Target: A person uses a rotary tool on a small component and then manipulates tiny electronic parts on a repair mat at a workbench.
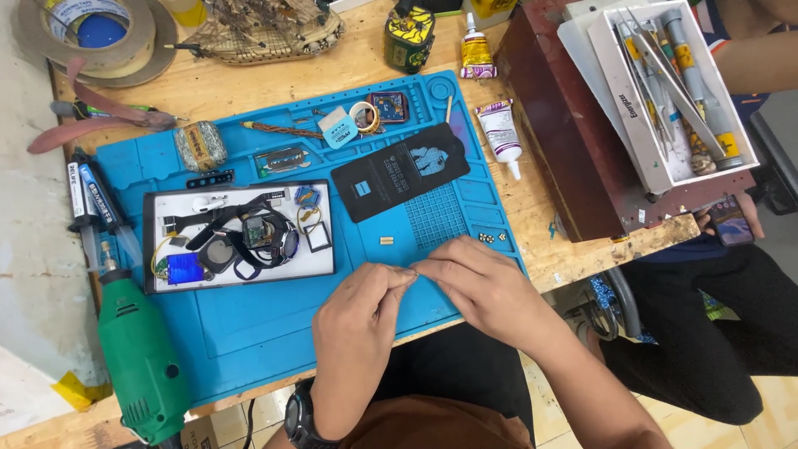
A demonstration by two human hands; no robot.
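A wooden desk carries a big blue work mat that covers most of its middle. To the right a dark red box holds a white tray of tools. A green rotary tool lies at the mat's left edge. On the mat, a white tray holds a watch body and straps, with a black packet just to its right. A white glue tube lies on the desk at the mat's right edge. Both hands meet over the mat's near edge: the left hand and the right hand have fingertips pressed together, pinching something too small to make out. A small brass part lies just above them on the mat
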